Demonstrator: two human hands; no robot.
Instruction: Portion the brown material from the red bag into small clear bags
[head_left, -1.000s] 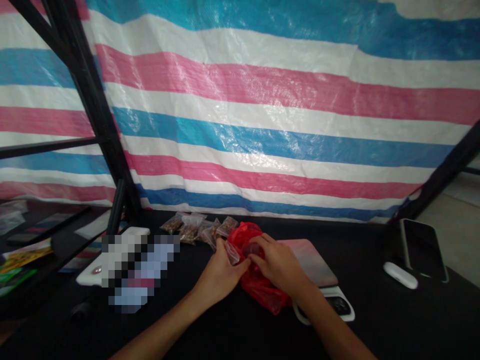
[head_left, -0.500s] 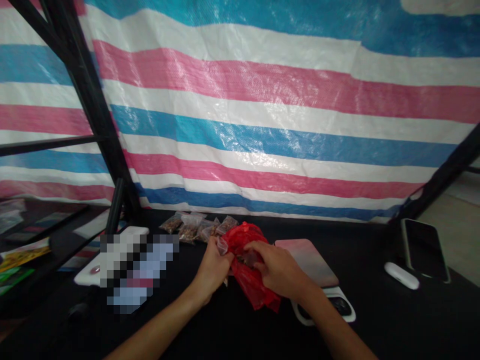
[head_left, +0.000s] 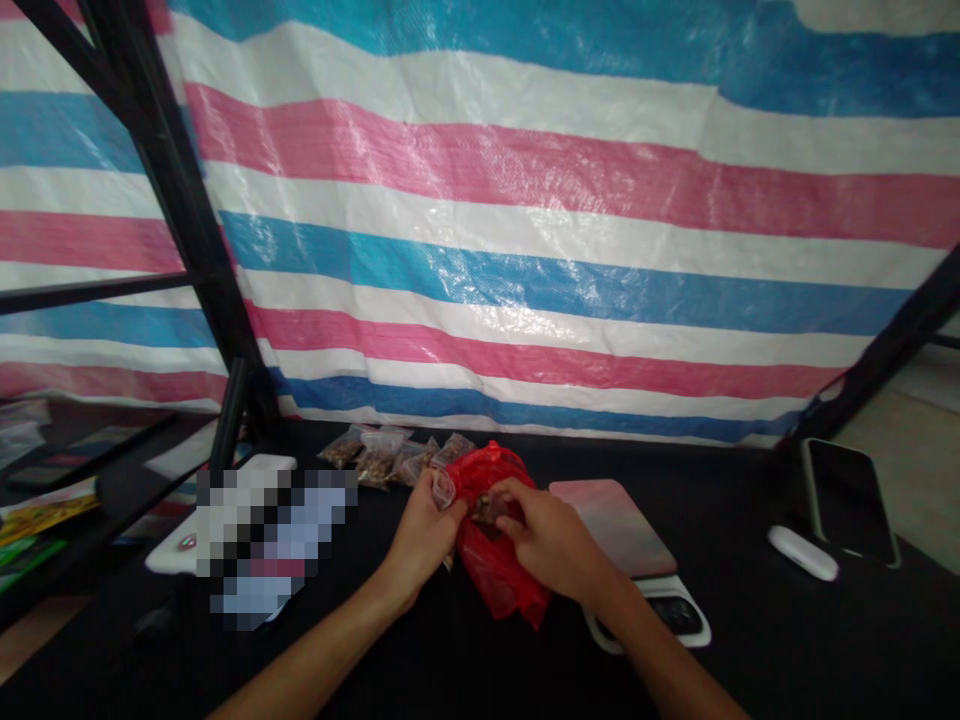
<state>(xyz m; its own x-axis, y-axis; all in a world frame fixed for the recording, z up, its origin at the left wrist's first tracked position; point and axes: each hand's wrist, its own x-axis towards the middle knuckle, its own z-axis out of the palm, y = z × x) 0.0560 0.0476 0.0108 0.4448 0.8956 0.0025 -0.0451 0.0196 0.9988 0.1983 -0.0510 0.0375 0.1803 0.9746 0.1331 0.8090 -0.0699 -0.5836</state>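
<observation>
My left hand (head_left: 429, 530) is closed on a small clear plastic bag (head_left: 444, 488), whose mouth sticks up above the fingers. Just to its right a crumpled red plastic bag (head_left: 491, 580) lies with its mouth open, and small brownish bits (head_left: 484, 508) show inside. At that opening is my right hand (head_left: 551, 535), thumb and fingers bent together at the brownish bits; what exactly they pinch is too small to make out. Behind my left hand, several clear zip bags (head_left: 379, 460) filled with brown bits lie in a row.
Right of the red bag sits a small white scale (head_left: 701, 625) with a pinkish plate (head_left: 615, 525). A phone (head_left: 847, 500) and a white case (head_left: 802, 553) are farther right. To the left lie a blurred-out white item (head_left: 172, 550) and a black frame post (head_left: 169, 200). Striped sheeting (head_left: 525, 220) hangs behind.
My right hand's fingers have curled in closer at the red bag's opening, and more brownish bits show there. The red bag's lower end has shifted slightly left. My left hand keeps its hold.
</observation>
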